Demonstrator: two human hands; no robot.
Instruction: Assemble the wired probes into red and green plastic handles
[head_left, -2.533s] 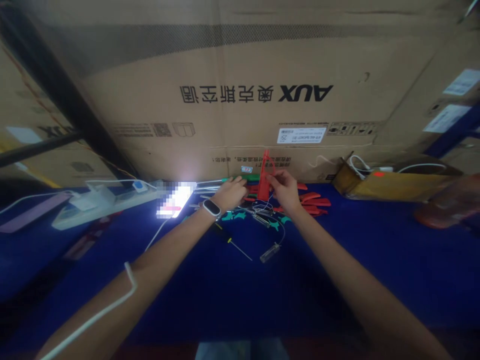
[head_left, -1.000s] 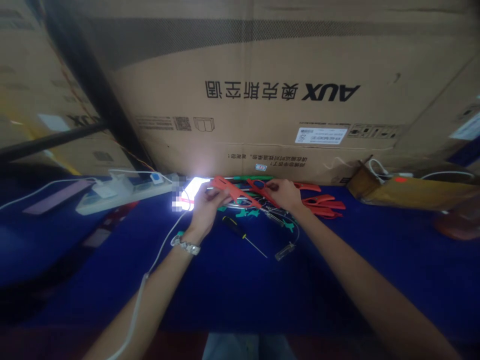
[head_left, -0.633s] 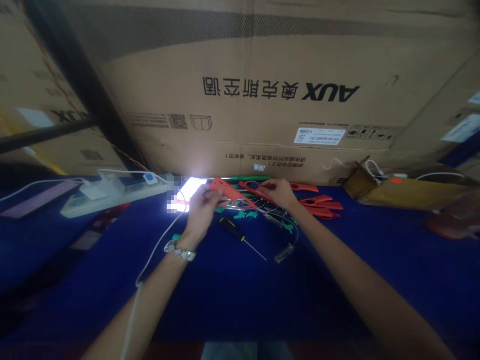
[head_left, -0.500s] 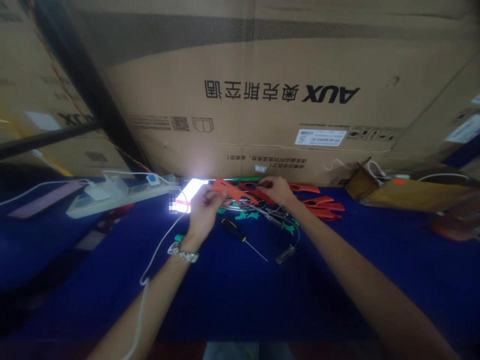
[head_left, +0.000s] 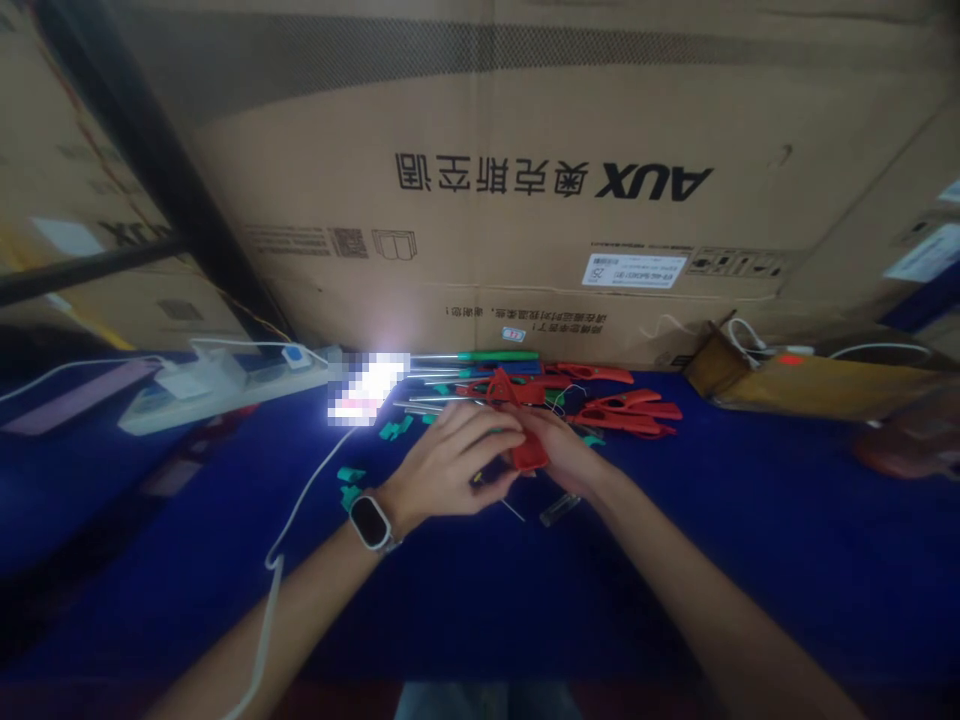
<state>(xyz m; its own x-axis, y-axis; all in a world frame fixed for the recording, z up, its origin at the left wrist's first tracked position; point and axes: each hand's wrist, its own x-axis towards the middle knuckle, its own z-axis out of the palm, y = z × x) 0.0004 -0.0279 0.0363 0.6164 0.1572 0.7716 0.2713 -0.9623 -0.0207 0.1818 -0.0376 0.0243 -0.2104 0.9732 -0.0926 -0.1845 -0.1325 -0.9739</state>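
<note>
My right hand clasped the red plastic shell, probably light, stiff, best held by its edges; I couldn't tell whether my left hand pinched it.

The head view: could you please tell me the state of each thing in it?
Red part: held between left hand and right hand
Watch: worn, display dark
Screen: glowing, contents unreadable
Large carton: print upside down
Screwdriver: mostly hidden
Box with cables: open
Power strip: plugs inserted

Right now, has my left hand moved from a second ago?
Yes: against the cardboard box, your left hand has moved rightward and toward you.
</note>
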